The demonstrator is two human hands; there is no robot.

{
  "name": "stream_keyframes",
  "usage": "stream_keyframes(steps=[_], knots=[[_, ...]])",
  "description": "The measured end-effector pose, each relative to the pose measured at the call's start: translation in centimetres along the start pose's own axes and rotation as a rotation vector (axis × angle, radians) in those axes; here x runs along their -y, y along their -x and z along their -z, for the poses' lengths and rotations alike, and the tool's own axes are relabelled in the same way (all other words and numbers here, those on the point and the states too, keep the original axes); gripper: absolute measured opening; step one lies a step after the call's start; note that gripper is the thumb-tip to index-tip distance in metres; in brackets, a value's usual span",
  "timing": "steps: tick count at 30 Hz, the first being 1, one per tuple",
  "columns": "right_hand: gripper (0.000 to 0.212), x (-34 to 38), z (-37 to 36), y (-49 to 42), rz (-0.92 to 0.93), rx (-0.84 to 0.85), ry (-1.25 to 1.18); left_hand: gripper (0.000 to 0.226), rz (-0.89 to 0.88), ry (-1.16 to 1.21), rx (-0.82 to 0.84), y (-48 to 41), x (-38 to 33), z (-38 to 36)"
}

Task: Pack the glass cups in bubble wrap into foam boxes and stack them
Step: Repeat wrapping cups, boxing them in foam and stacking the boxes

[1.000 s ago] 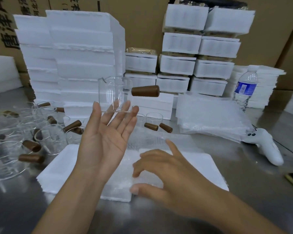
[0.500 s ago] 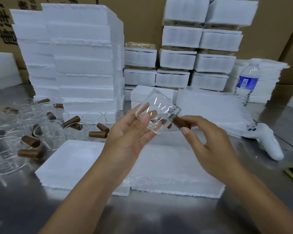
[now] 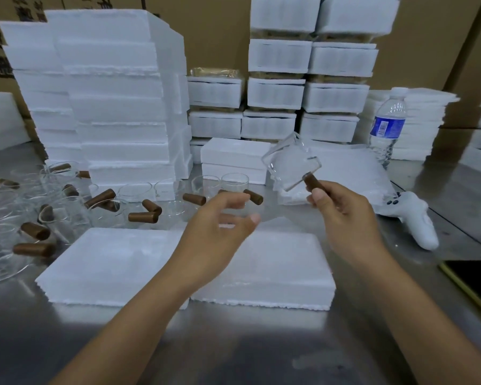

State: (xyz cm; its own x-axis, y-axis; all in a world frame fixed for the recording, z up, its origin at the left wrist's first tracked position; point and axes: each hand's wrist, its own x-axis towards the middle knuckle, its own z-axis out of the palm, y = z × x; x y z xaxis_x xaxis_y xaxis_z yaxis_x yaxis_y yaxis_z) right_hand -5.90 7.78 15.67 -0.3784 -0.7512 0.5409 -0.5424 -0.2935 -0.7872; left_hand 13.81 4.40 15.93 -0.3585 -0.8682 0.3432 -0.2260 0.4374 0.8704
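The right hand point(image 3: 342, 215) is raised above the table, thumb and fingers pinched round the brown cylindrical handle point(image 3: 313, 185) of a clear glass cup point(image 3: 290, 165). The cup hangs in the air, tilted, its mouth turned up and away from the person. It sits above and just beyond the right fingertips and touches nothing else.

The left hand point(image 3: 220, 226) hovers beside it, a little lower. Its fingers are loosely curled and half spread with nothing between them (the thumb sticks out toward the right hand). The two hands are near each other but apart.

Directly under both hands, two flat white foam boxes point(image 3: 109, 262) lie side by side on the steel table point(image 3: 233, 343). Beyond the right hand sits a stack of clear bubble wrap sheets point(image 3: 353, 173). More loose glass cups with brown handles point(image 3: 233, 182) are scattered beyond and to the left of the left hand. Far behind both hands stand tall stacks of white foam boxes point(image 3: 109, 93).
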Motion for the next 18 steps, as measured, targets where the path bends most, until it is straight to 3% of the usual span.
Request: stream_keyframes(steps=[3, 5, 10, 13, 18], knots=[[0.015, -0.7, 0.0, -0.2, -0.045, -0.016, 0.032, 0.015, -0.118, -0.250, 0.011, -0.8, -0.4, -0.9], [0.016, -1.0, -0.1, -0.2, -0.061, -0.015, 0.049, 0.030, -0.170, -0.531, 0.063, -1.4, -0.8, -1.6], [0.017, -1.2, -0.3, 0.0, -0.067, 0.000, 0.021, 0.049, -0.007, -0.874, 0.233, -3.2, -1.0, -3.0], [0.020, -1.3, -0.1, -0.3, -0.067, -0.023, 0.010, 0.047, 0.036, -0.839, 0.288, -3.4, -0.4, -3.2], [0.019, -1.0, 0.3, -0.6, -0.113, -0.114, -0.119, 0.022, 0.088, -0.518, 0.162, -3.4, -0.2, -2.7]])
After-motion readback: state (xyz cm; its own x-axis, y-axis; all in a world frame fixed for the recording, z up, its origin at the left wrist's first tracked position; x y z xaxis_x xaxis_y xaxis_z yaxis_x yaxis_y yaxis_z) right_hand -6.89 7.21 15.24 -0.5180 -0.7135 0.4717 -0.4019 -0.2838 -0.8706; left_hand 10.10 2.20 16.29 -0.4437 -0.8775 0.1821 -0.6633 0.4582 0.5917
